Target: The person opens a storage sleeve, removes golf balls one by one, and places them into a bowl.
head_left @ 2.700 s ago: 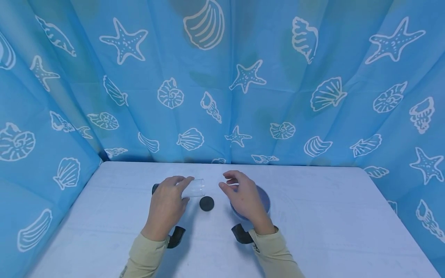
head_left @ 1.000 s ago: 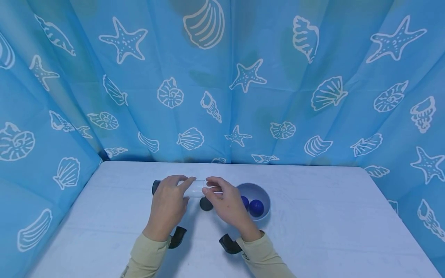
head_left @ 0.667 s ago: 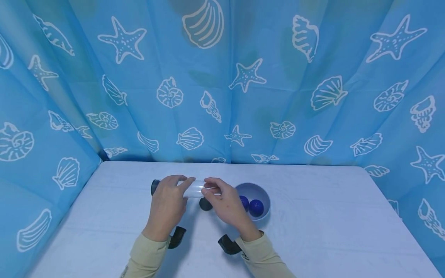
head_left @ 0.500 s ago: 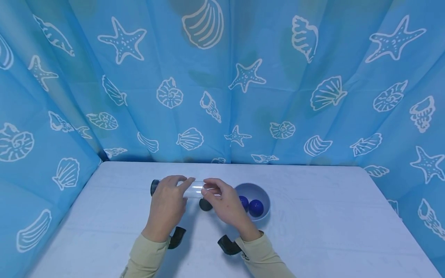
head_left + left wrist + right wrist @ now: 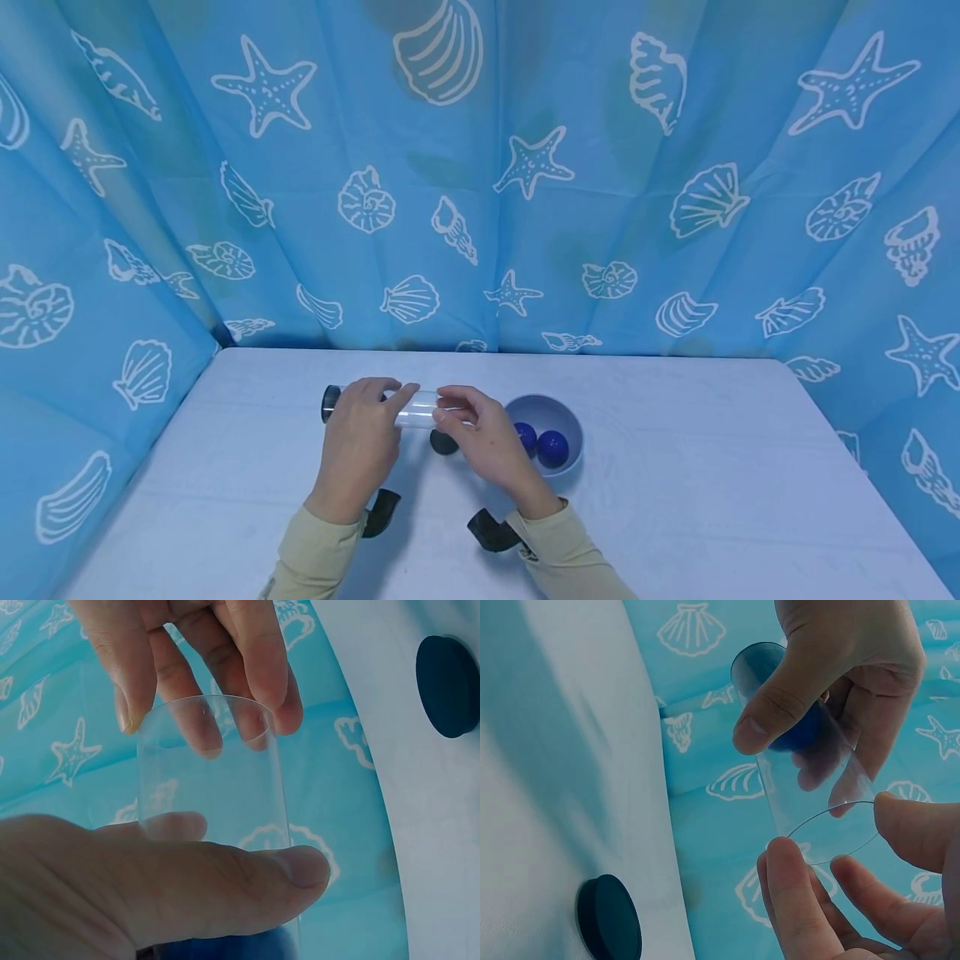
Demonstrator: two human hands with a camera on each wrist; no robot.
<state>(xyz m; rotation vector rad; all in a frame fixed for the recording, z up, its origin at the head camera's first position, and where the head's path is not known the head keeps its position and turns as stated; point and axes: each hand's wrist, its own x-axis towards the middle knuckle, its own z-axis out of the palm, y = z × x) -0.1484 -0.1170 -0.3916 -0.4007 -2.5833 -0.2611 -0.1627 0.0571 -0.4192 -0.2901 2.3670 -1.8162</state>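
A clear tube (image 5: 418, 409) lies sideways in the air above the table. My left hand (image 5: 362, 437) grips it round the middle, thumb on the near side. A black cap (image 5: 330, 403) covers its left end. Inside, towards that end, sits a blue ball (image 5: 801, 733), partly hidden by the left thumb. The right end is uncovered, and my right hand (image 5: 486, 437) holds its rim between the thumb and fingers. Below the tube a loose black round lid (image 5: 444, 442) rests on the table, partly hidden in the head view.
A grey-blue bowl (image 5: 572, 417) with two blue balls (image 5: 553, 450) stands to the right of my right hand. The white table (image 5: 712, 483) meets a blue shell-print curtain (image 5: 465, 183) at the back. Black camera mounts (image 5: 492, 531) stick out from both wrists.
My right hand has moved left from over the bowl to the tube's open rim, uncovering the bowl's two balls. Since then both hands have drifted slightly left with the tube.
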